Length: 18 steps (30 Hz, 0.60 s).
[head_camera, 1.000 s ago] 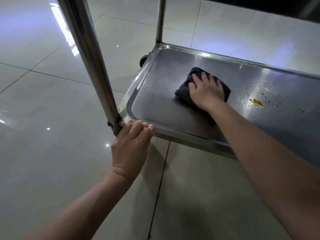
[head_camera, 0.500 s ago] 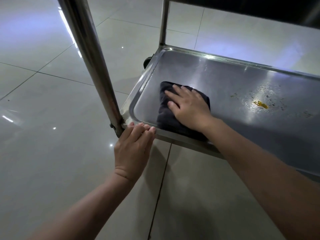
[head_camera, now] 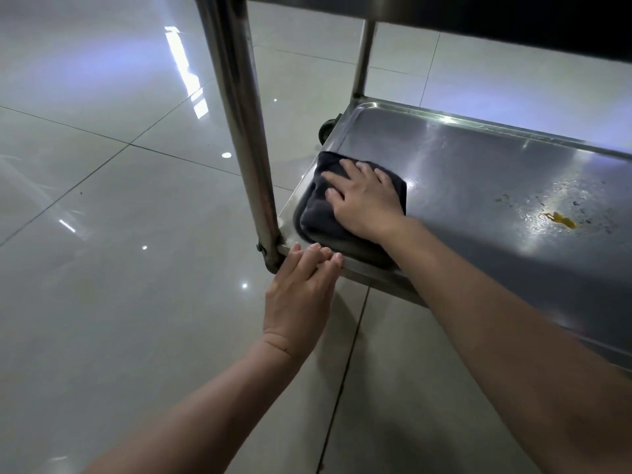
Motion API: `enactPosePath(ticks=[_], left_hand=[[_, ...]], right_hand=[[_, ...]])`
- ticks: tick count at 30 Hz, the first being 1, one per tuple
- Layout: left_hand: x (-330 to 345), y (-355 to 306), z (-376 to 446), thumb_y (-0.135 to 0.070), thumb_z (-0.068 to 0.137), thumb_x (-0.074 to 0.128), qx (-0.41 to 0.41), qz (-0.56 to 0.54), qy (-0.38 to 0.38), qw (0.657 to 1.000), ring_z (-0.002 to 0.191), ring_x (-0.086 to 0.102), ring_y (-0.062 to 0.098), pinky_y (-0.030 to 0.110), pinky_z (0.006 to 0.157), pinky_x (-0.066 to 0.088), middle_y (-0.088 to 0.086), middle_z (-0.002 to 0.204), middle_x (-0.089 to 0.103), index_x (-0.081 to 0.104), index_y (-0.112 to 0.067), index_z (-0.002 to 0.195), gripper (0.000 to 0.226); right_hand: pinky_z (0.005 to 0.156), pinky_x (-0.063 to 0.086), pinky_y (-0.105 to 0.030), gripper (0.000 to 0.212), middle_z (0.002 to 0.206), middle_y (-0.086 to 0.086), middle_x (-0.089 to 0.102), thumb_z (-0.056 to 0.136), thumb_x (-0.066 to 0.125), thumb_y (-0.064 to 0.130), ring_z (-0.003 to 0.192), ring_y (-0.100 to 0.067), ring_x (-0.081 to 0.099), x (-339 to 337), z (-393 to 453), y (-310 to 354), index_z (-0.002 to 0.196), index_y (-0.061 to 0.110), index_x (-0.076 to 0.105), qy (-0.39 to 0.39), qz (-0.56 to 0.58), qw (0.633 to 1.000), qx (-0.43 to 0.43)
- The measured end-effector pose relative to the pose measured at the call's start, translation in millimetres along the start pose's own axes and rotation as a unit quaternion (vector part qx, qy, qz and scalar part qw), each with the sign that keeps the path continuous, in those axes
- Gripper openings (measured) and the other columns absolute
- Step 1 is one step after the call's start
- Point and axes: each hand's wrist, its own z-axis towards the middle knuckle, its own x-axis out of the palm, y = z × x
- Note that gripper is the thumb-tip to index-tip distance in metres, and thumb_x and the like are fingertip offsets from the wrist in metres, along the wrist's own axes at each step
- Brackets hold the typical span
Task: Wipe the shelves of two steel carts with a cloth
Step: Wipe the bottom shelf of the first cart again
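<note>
Cloth: dark, folded, lying in the near left corner of the cart's lower steel shelf.
Right hand: fingers flat, pressing on the cloth.
Left hand: straight fingers resting on the shelf's front rim, beside the cart leg.
Yellow stain: on the shelf, well apart from the cloth.

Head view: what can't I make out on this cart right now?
- Lower shelf: its right end is cut off by the frame edge.
- Cloth: the right hand pressing flat on it covers part, as does the forearm.
- Upper shelf: only its dark underside shows; its top is hidden.
- Wheel: mostly behind the shelf corner.
- Second cart: not in view.
</note>
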Motion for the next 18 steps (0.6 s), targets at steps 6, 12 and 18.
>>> enactPosePath(ticks=[6,12,18], left_hand=[[-6,-4,-7,0.002,0.089,0.056,0.004,-0.003,0.026,1.000,0.121,0.058,0.032,0.049,0.112,0.042,0.010,0.121,0.066,0.067,-0.005,0.126,0.040],[-14,-4,-10,-0.004,0.086,0.039,-0.007,-0.009,0.070,0.997,0.135,0.050,0.031,0.047,0.115,0.039,0.009,0.133,0.061,0.060,-0.006,0.137,0.055],[-22,-2,-14,-0.006,0.083,0.033,-0.008,0.003,0.122,0.992,0.145,0.038,0.027,0.050,0.116,0.037,0.009,0.144,0.053,0.053,-0.009,0.145,0.065]], right_hand=[[0.129,0.007,-0.049,0.051,0.170,0.002,0.025,0.107,0.029,0.049,0.157,-0.024,0.019,3,-6,-2,0.157,0.043,0.037,0.001,0.002,1.000,-0.025],[0.128,0.008,-0.053,0.052,0.167,-0.004,0.028,0.105,0.026,0.046,0.154,-0.031,0.022,-6,58,-16,0.155,0.040,0.041,0.006,0.013,0.998,0.069],[0.129,0.006,-0.050,0.053,0.171,-0.003,0.023,0.106,0.029,0.053,0.157,-0.028,0.017,-4,27,0,0.157,0.042,0.039,0.011,0.011,0.999,0.048]])
